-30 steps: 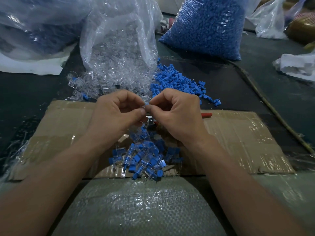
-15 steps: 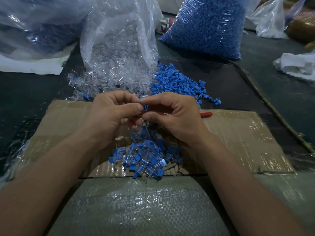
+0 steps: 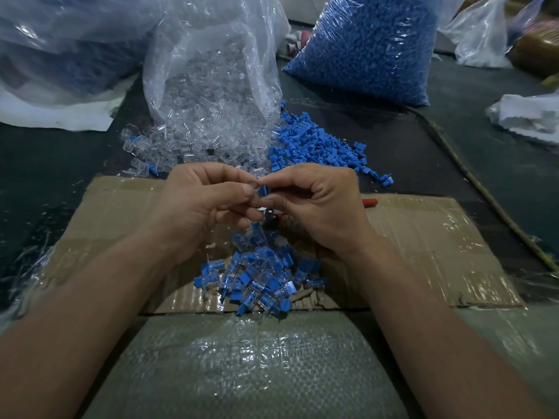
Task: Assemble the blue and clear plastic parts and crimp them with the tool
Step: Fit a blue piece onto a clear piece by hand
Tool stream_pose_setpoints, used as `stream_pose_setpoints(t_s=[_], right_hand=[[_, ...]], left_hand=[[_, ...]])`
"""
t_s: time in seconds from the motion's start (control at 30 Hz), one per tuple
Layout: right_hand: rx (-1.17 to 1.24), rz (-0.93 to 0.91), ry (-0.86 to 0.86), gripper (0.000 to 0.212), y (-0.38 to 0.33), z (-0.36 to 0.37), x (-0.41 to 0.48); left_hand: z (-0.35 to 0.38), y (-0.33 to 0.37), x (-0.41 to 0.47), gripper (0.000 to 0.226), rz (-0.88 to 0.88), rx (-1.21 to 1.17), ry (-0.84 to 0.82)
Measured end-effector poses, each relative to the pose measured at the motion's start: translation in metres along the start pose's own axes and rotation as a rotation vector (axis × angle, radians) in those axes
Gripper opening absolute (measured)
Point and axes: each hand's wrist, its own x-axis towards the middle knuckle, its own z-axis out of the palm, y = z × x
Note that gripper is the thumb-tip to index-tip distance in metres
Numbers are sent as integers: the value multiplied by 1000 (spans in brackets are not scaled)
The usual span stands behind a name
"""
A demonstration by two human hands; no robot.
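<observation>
Cardboard [image 3: 423, 237] is matt brown with shiny tape strips. Bags [image 3: 211, 71] are glossy crinkly film, and the loose blue parts [image 3: 317, 143] look like matt plastic.

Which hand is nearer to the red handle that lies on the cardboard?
Right. The right hand sits just left of the red handle; the left hand is farther left, beyond the right hand. Both pinch one blue part.

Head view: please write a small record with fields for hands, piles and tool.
left hand: pinches small blue plastic part
right hand: pinches the same part
finished pile: blue-and-clear assembled pieces on brown cardboard sheet
loose stock: clear plastic parts pile, blue plastic parts pile, beyond the cardboard
tool: red handle tip shows; rest hidden by right hand
</observation>
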Motion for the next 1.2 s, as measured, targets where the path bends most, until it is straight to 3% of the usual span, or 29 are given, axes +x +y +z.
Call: stream_pose_setpoints(t_s=[0.3, 0.4, 0.57, 0.73, 0.83, 0.93, 1.2], right_hand=[[-72, -30, -53, 25, -5, -1, 0], [-55, 163, -93, 34, -7, -15, 2], [-120, 495, -194, 27, 9, -58, -1], [-307, 687, -608, 68, 15, -70, -6], [-442, 638, -676, 87, 17, -63, -6], [-507, 579, -647, 75, 17, -58, -5], [-707, 454, -569, 13, 14, -43, -1]], left_hand=[[0, -3, 2, 6, 4, 50, -14], [-4, -5, 3, 6, 20, 37, 10], [-10, -8, 5, 9, 42, 42, 78], [-10, -10, 8, 8, 64, 33, 121], [-9, -10, 9, 10, 64, 23, 125], [-9, -10, 9, 10, 68, 28, 119], [-12, -11, 9, 14, 81, 25, 140]])
